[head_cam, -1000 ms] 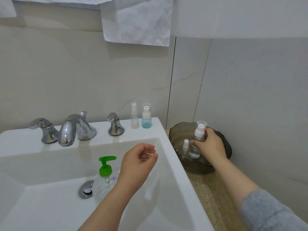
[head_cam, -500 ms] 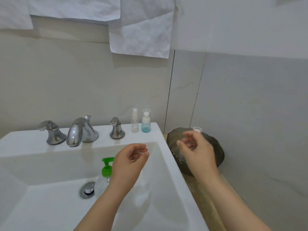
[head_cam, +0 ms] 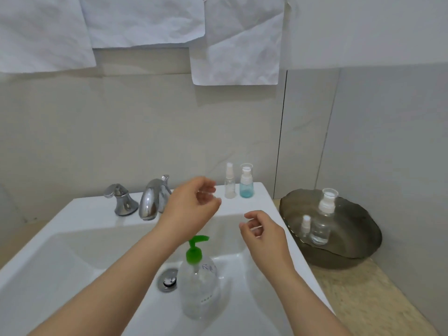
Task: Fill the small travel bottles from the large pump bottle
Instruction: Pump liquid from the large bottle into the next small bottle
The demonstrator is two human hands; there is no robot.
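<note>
L hand (head_cam: 194,207) and R hand (head_cam: 263,232) both empty, fingers loosely curled, above the sink (head_cam: 84,209).

Pump bottle (head_cam: 198,284) upright in basin, just beside drain (head_cam: 167,280), green head under L wrist.

Travel btls, all capped:
- clear spray bottle (head_cam: 229,184) + blue-tinted bottle (head_cam: 246,185) side by side at back right corner of sink rim
- larger clear bottle (head_cam: 322,226) + tiny bottle (head_cam: 305,225) in dark dish (head_cam: 351,248) on counter (head_cam: 363,299), just right of sink

Risks, as I judge them:
- L fingers near rim pair; a careless sweep prob knocks them into basin.
- Pump btl on sloped basin floor; one-handed press could slide or tip it.
- Narrow necks vs pump spout: spill likely w/o steady hold.
- Dish looks curved, so btls there may topple when one is lifted.

In the way: L forearm crosses over pump head. Faucet (head_cam: 152,200) is behind L hand. Paper sheets (head_cam: 145,20) on wall, clear of work.
</note>
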